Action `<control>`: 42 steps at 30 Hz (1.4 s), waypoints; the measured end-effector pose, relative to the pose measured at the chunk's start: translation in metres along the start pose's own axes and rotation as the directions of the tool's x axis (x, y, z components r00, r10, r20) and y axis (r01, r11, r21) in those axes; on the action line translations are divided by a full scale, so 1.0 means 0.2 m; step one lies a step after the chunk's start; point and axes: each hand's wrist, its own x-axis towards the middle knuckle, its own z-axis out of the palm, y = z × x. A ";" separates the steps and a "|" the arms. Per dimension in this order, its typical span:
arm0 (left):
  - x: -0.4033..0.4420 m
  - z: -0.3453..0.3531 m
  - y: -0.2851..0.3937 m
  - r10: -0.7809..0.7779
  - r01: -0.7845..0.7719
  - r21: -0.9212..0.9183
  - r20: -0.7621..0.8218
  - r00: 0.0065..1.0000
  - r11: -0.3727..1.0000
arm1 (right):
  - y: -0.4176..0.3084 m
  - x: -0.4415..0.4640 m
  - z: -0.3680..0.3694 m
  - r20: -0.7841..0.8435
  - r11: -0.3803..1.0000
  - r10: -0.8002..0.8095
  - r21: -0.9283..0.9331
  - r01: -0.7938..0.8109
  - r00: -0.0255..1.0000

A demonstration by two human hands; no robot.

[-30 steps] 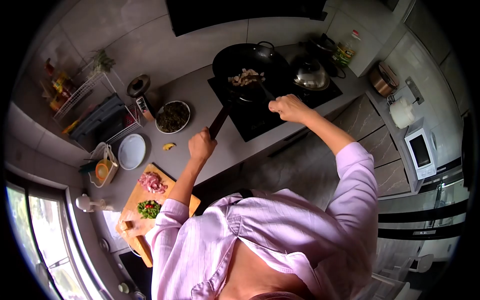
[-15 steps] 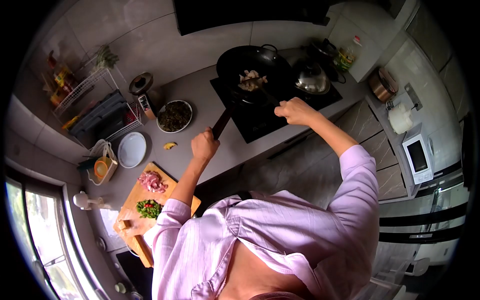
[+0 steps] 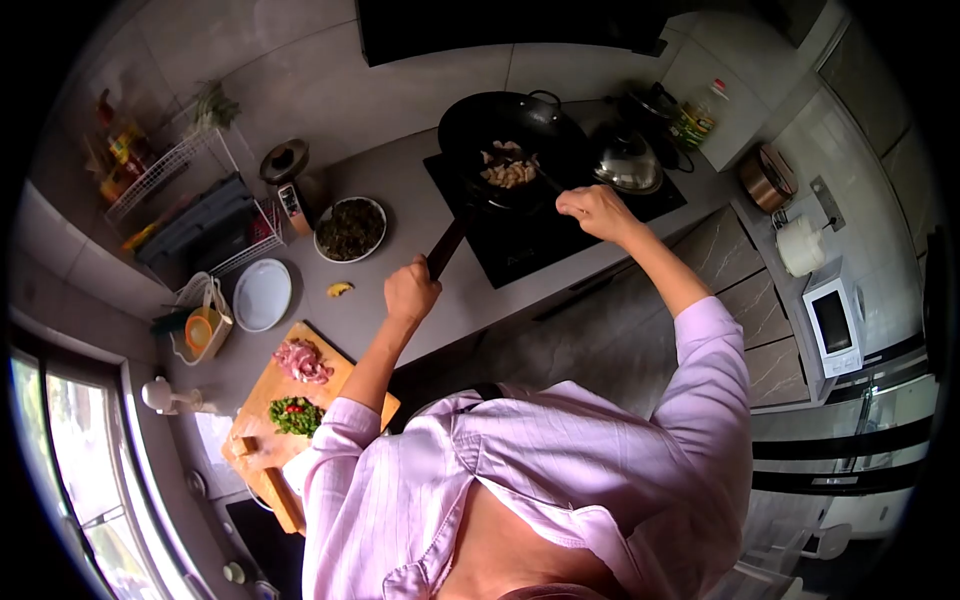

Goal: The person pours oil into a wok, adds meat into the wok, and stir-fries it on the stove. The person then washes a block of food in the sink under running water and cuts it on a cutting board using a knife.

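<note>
A black wok (image 3: 464, 128) sits on the dark cooktop (image 3: 520, 248), holding pale chopped meat pieces (image 3: 510, 174). My left hand (image 3: 411, 290) is closed round the wok's long dark handle (image 3: 447, 247). Higher on the right, my right hand (image 3: 598, 212) grips a spatula (image 3: 547, 181) that reaches into the wok beside the meat; its blade is hard to make out in the dark pan. Near my left forearm is a wooden cutting board (image 3: 345, 368) with sliced raw pink meat (image 3: 303, 361) and chopped green and red peppers (image 3: 296, 416).
A plate of dark leafy food (image 3: 350, 229) and an empty white plate (image 3: 262, 296) stand left of the cooktop. A silver domed lid (image 3: 627, 165) lies right of the wok, an oil bottle (image 3: 699, 118) behind it. A dish rack (image 3: 205, 225) and small basket (image 3: 202, 325) are at left.
The spatula has shifted within the wok and its blade shows less. My right hand has moved slightly right, and the meat pieces lie differently. My left hand keeps its hold on the handle.
</note>
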 end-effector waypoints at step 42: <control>-0.01 -0.02 0.02 -0.015 0.015 0.028 0.000 1.000 1.000 | -0.16 -0.19 -0.02 0.057 0.976 -0.094 -0.190 0.103 0.994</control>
